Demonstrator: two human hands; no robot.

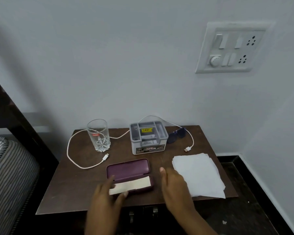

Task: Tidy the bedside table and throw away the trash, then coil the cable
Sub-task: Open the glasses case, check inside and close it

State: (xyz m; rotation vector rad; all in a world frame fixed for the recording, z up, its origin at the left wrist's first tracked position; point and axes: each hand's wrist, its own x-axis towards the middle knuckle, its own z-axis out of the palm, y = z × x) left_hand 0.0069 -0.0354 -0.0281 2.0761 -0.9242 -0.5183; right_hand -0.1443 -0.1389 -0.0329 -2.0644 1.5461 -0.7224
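**Bedside table seen from above, both hands at its front edge**

Pale wall fills the upper half of the frame, with a switch panel (231, 47) at upper right. Below it, at centre, stands a dark wooden bedside table (71, 189); a striped mattress (10, 175) and dark bed frame (12, 116) occupy the left edge.

At the back of the table, left of centre, an empty drinking glass (98, 135) stands upright. Beside it, at centre, sits a grey organiser box (148, 139) with open compartments. Dark sunglasses (176, 135) lie just right of the box. A white cable (71, 146) loops loosely from one plug in front of the glass, round the left of the glass, behind the box and down to a second plug at the right; it is uncoiled. A sheet of white paper (198, 175) lies flat at lower right.

At lower centre a maroon glasses case (128, 169) lies open, a pale cloth (131, 184) across its near half. The left hand (105, 199) rests on the near left end of the case, fingers loosely curled over the cloth; whether it grips is unclear. The right hand (175, 187) hovers between case and paper, fingers extended, holding nothing.
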